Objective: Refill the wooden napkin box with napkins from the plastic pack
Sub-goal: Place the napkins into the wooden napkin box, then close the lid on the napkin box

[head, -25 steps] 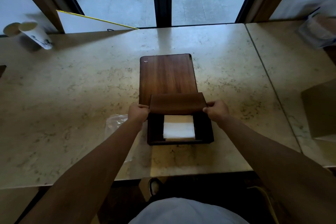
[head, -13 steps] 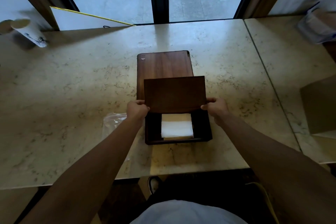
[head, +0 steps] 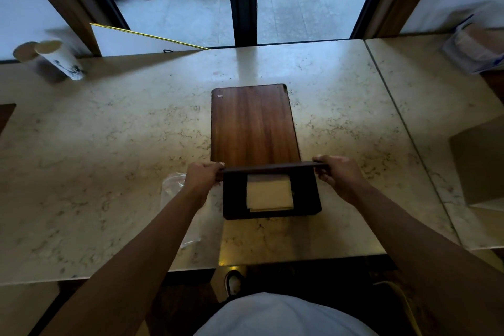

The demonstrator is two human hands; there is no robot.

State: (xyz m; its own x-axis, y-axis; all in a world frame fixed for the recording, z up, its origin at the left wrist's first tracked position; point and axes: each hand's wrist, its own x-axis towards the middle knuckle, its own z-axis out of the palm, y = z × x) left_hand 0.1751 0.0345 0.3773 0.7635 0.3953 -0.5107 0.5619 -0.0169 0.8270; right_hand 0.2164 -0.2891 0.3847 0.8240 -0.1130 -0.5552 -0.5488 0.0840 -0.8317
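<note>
The dark wooden napkin box stands near the table's front edge with a stack of white napkins inside. Its lid is seen edge-on above the box's far side. My left hand grips the lid's left end and my right hand grips its right end. A clear plastic pack lies just left of the box, partly hidden by my left forearm.
A wooden board lies flat behind the box. A paper cup stands at the far left, a white card leans by the window, a wrapped pack sits far right, and a cardboard box stands at the right.
The lid went from lying tilted over the box's far half, to standing up with its face toward me, to being edge-on now. Both hands stayed at its ends.
</note>
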